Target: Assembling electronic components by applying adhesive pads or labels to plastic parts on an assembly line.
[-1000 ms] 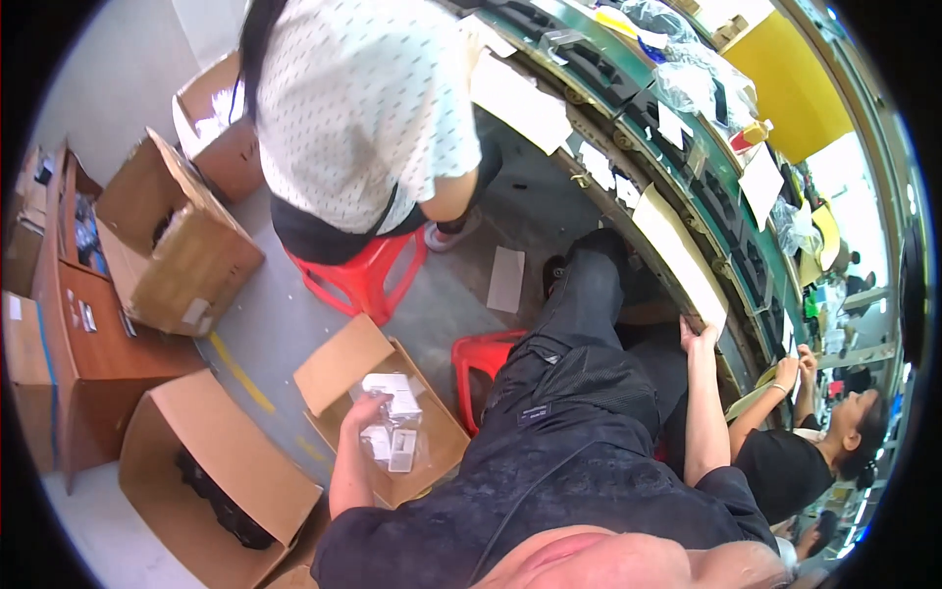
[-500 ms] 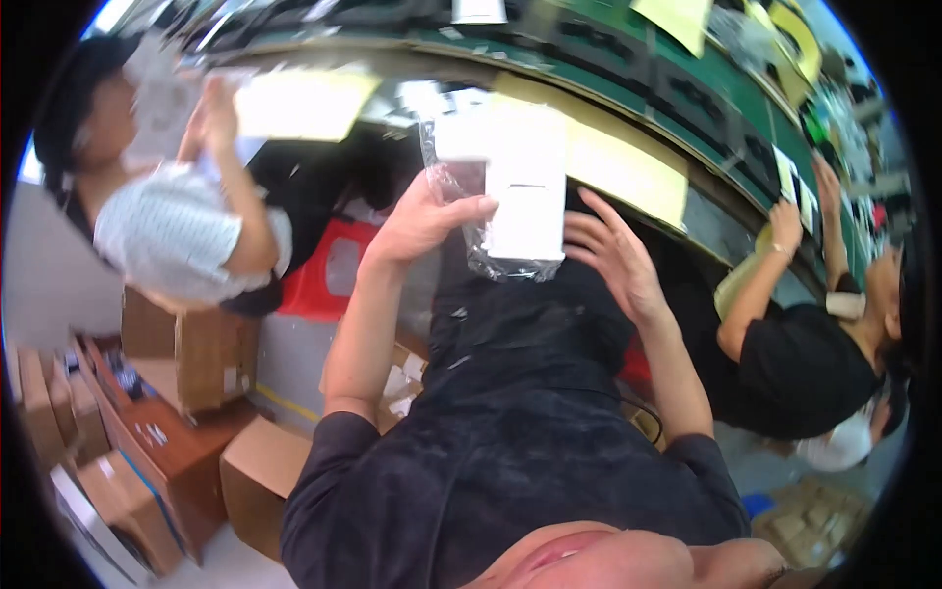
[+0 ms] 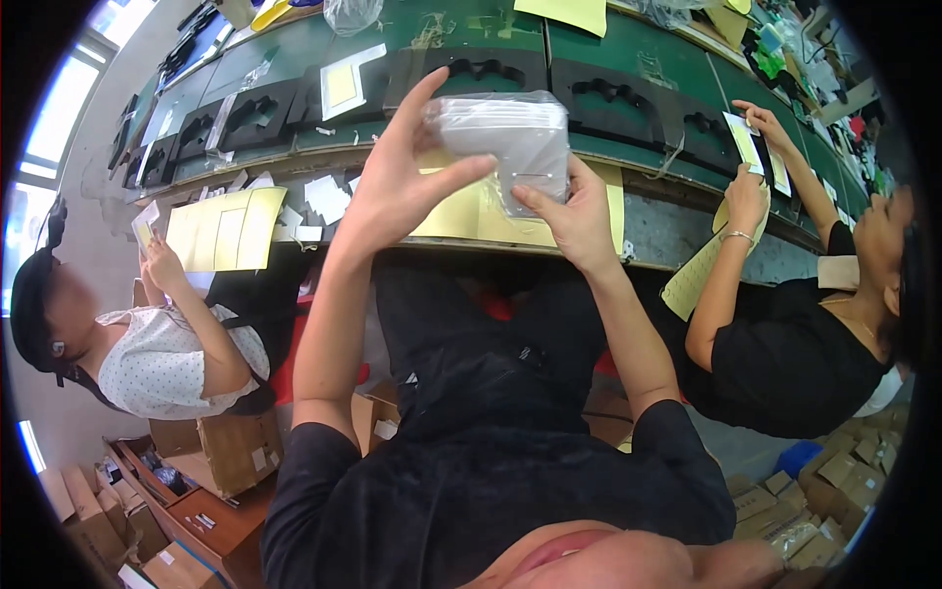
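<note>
In front of me I hold up a stack of flat white pieces [image 3: 505, 128], cut in an L-like shape and wrapped in clear plastic. My right hand [image 3: 577, 211] grips its lower right side, thumb on the near face and fingers behind. At the stack's left edge, my left hand [image 3: 397, 191] is open: the index finger points upward, apart from the stack, while the thumb reaches across in front of its lower left part. Whether that thumb touches the plastic I cannot tell, and the other left fingers are partly hidden. Yellow sheets [image 3: 446, 221] lie below the stack.
Black foam-like pieces with curved cutouts [image 3: 613, 106] line the green worktable [image 3: 412, 39]. A white piece with a yellow patch [image 3: 343, 83] lies on it. Co-workers sit on both sides, each holding a pale piece. Cardboard boxes [image 3: 235, 456] stand on the floor at left.
The wrapped stack has been raised and turned in front of me. My right hand, open beside it before, now grips it; my left fingers have spread. The view has shifted, showing more of the worktable.
</note>
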Tool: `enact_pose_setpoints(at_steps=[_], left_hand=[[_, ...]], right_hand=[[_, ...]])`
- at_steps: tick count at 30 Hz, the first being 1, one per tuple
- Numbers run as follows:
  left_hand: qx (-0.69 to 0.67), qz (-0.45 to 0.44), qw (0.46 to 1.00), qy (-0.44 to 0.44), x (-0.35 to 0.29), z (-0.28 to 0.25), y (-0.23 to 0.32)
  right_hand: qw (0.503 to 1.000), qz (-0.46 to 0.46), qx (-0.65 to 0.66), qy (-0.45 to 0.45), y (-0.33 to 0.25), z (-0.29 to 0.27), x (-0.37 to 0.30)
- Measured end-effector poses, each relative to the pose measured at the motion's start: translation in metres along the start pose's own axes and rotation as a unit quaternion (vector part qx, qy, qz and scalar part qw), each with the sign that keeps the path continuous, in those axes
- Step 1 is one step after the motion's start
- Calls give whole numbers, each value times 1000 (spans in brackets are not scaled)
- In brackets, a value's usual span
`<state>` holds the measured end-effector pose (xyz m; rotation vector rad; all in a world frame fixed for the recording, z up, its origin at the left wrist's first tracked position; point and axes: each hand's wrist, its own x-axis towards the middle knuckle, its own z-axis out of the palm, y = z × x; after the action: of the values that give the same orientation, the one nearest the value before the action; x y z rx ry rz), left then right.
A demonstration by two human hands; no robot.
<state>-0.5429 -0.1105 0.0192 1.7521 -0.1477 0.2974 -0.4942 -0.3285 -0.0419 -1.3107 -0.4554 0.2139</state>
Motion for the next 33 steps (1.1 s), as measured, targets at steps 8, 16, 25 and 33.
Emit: enact_pose_setpoints(at_steps=[8,16,25,33], left_hand=[[205,53,977,-5,24,-9,22],[279,264,917,105,-16,66,-13],[98,50,983,145,15,-15,9],[45,-145,985,-82,2,-19,-15]], right_hand=[[997,-59,-51,24,-4,2,34],[976,-22,210,48,25,41,10],[970,76,230,30,23,-4,8],[975,140,169,-33,36,-14,1]])
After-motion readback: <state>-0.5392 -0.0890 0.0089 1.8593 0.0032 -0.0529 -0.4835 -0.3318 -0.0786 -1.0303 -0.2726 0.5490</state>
